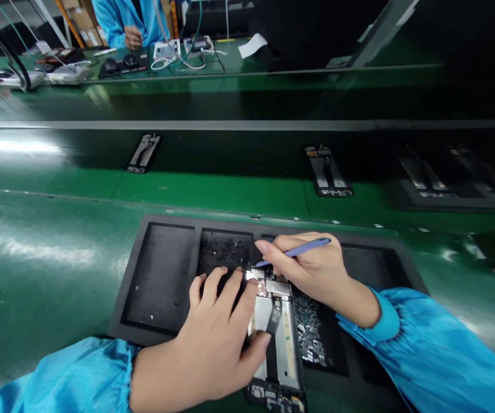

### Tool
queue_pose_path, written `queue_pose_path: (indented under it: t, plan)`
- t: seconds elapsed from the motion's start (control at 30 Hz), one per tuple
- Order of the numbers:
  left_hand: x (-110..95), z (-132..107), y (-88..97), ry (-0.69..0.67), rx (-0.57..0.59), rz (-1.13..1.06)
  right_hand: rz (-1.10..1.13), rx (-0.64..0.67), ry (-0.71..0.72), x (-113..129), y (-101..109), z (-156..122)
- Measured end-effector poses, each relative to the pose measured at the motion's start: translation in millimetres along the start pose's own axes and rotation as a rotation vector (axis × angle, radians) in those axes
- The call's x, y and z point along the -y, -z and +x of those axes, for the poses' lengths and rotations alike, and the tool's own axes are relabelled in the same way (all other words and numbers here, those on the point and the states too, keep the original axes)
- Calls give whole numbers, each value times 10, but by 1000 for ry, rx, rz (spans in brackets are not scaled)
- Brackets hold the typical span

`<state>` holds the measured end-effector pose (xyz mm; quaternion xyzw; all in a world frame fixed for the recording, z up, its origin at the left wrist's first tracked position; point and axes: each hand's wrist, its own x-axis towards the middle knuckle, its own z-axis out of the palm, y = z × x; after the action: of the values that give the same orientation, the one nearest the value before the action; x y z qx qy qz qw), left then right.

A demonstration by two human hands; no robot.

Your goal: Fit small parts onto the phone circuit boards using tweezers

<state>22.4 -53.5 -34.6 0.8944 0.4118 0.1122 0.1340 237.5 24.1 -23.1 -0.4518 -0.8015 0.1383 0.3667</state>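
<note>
Green worktop (36, 298) carries a black tray (120, 298), over whose middle is an opened phone (291, 344). Fingers spread, the left hand (217, 338) rests on the phone; the right hand (322, 275) pinches a purple tool (310, 247) near its upper end. Compartments hold small dark parts (225, 246) and shiny metal pieces (311, 332), partly blocked by hands and phone. Beyond lie a second handset (328, 172) and, farther left, a third handset (144, 154).

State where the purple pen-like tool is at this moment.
In the head view, just right of centre, the purple pen-like tool is in the right hand, its tip at the far end of the opened phone.
</note>
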Motion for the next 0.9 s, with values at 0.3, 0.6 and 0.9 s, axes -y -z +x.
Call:
queue_pose_path:
  t: [0.3,0.6,0.9]
  plan:
    - [-17,21,14,1,25,-6,88,109,224,-61,44,39]
    - [-5,25,19,-59,20,38,97,-401,-339,59,341,-211]
    - [-3,74,63,-140,163,13,97,-171,-545,62,73,-309]
